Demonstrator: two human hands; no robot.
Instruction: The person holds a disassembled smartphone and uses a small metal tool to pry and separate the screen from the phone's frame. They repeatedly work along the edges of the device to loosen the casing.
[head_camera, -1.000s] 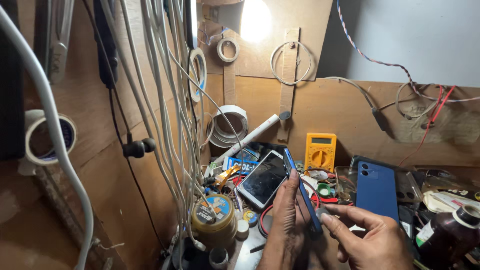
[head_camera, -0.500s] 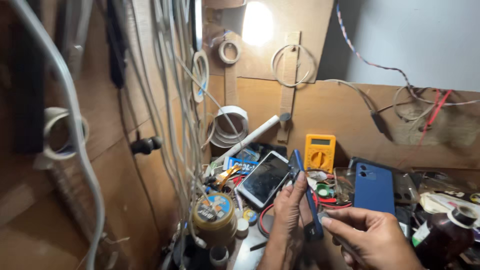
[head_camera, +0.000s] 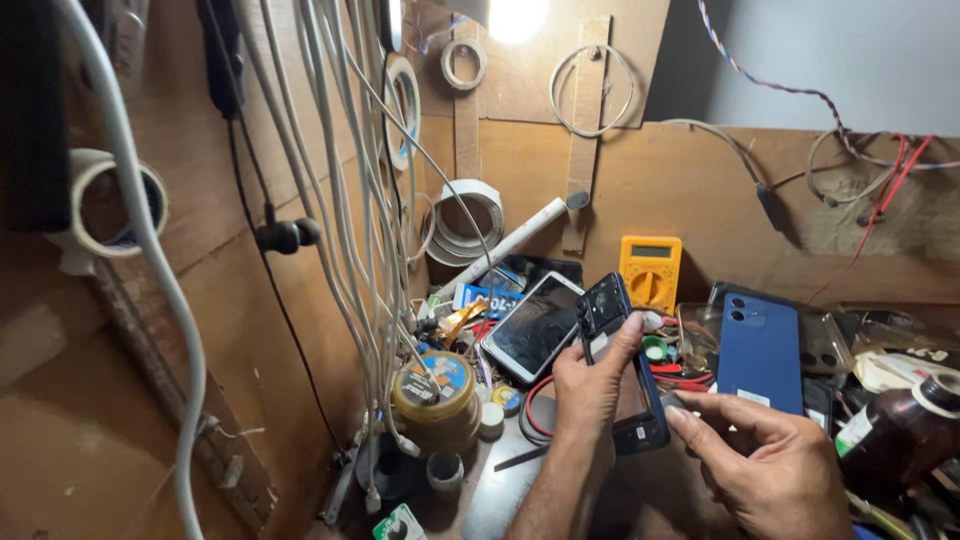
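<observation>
Head view: my left hand (head_camera: 590, 385) fingers grip the open black phone (head_camera: 622, 365) above the bench (head_camera: 500, 490). My right hand (head_camera: 770, 465) fingers pinch its lower edge, near a blue phone (head_camera: 760, 350).

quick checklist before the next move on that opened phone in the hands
1. Left hand grip on the opened phone: ok, fingers wrap its edge.
2. Right hand at the phone's lower end: ok, fingertips touch it.
3. Tool in right hand: cannot tell.
4. Loose parts inside the phone: cannot tell, too dark.
5. Blue phone out of the way: ok, lies apart to the right.
6. Space on the bench: not ok, cluttered.
</observation>
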